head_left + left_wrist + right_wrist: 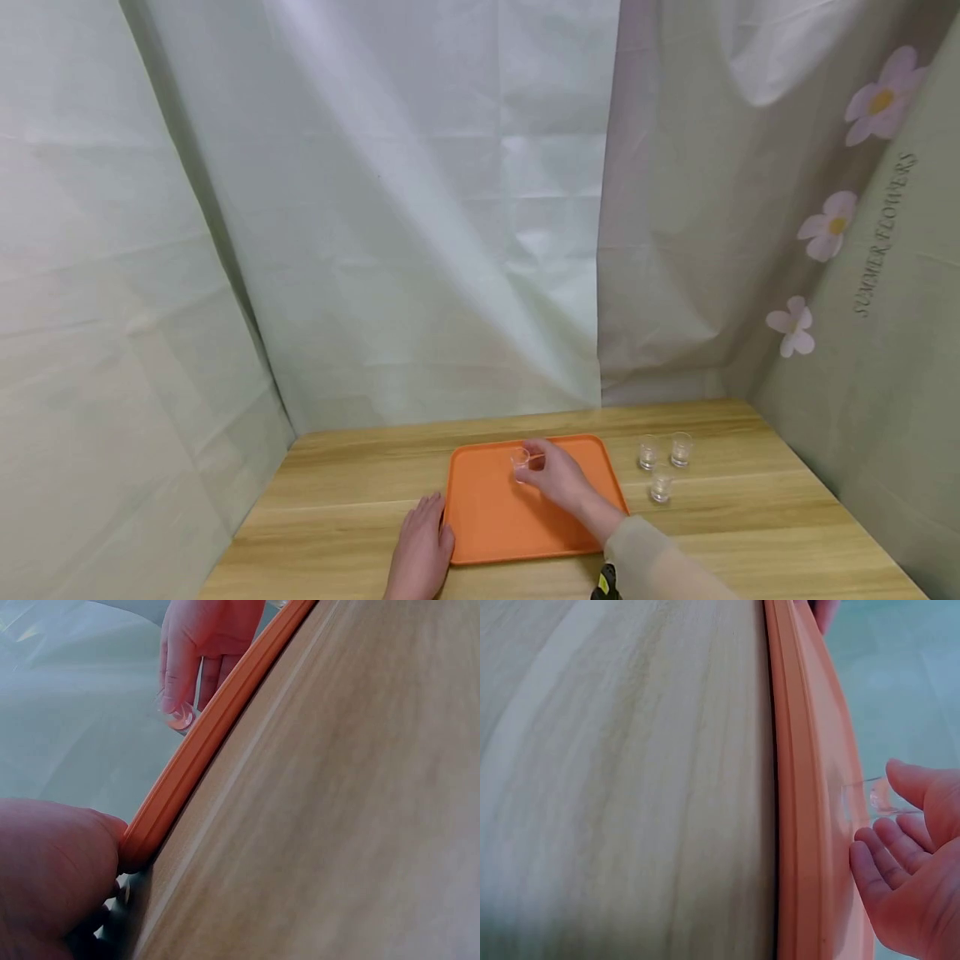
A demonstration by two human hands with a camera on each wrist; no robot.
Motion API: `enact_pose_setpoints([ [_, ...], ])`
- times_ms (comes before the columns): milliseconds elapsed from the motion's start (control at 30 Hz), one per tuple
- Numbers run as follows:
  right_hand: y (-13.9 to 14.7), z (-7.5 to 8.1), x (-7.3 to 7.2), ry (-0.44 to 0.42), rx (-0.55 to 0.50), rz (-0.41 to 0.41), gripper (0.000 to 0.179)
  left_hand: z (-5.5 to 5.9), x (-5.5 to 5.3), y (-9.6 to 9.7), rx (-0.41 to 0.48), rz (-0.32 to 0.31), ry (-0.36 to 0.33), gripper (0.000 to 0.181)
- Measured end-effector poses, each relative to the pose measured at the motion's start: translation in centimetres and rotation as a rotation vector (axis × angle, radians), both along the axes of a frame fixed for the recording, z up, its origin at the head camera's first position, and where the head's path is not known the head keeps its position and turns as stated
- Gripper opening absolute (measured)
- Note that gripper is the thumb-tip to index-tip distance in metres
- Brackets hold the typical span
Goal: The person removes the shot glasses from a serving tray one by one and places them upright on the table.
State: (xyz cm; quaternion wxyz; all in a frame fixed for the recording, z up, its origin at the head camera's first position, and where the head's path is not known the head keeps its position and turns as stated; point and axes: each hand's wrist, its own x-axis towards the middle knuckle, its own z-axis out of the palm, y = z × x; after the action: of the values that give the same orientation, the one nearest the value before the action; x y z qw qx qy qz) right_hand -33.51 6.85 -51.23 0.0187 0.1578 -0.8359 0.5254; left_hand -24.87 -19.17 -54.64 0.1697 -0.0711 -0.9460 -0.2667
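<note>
My right hand [553,475] pinches a small clear glass [519,463] between thumb and fingers, over the far middle part of the orange tray [517,529]. In the right wrist view, that glass shows faintly between the thumb [909,780] and the curled fingers. My left hand [422,546] rests at the near left corner of the tray, its fingers extended forward along the side and its thumb against the rim. The left wrist view shows this hand [56,870] right at the tray's corner, with some of its fingers hidden below.
Right of the tray, three small clear glasses stand on the wooden table [750,517]: two at the back [648,452] and one nearer [661,485]. Pale curtains [450,250] enclose the table behind and on both sides. A black and yellow item [604,583] shows beside the right sleeve.
</note>
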Motion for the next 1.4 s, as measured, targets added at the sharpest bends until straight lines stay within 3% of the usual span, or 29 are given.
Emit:
enact_pose_setpoints([
  [167, -0.2, 0.2, 0.2, 0.002, 0.002, -0.007, 0.028, 0.2, 0.0, -0.1, 0.002, 0.009, -0.002, 0.042],
  [267, -0.3, 0.3, 0.3, 0.02, 0.009, -0.003, 0.02, 0.3, 0.0, -0.2, -0.003, 0.013, -0.01, 0.042],
  [500, 0.7, 0.6, 1.0, 0.074, 0.054, -0.017, 0.019, -0.1, 0.0, -0.4, -0.015, 0.01, 0.029, 0.043],
  [667, 2.3, 1.8, 2.1, 0.065, 0.031, -0.012, 0.018, -0.3, -0.2, -0.5, -0.007, 0.01, 0.06, 0.042],
  [900, 4.9, 3.5, 3.3, 0.075, 0.014, -0.045, 0.016, 0.2, -0.2, -0.5, -0.005, -0.004, -0.007, 0.044],
  [1400, 9.3, 5.8, 4.6, 0.035, 0.047, -0.142, 0.02, 0.3, -0.2, -0.5, -0.005, -0.001, -0.028, 0.045],
])
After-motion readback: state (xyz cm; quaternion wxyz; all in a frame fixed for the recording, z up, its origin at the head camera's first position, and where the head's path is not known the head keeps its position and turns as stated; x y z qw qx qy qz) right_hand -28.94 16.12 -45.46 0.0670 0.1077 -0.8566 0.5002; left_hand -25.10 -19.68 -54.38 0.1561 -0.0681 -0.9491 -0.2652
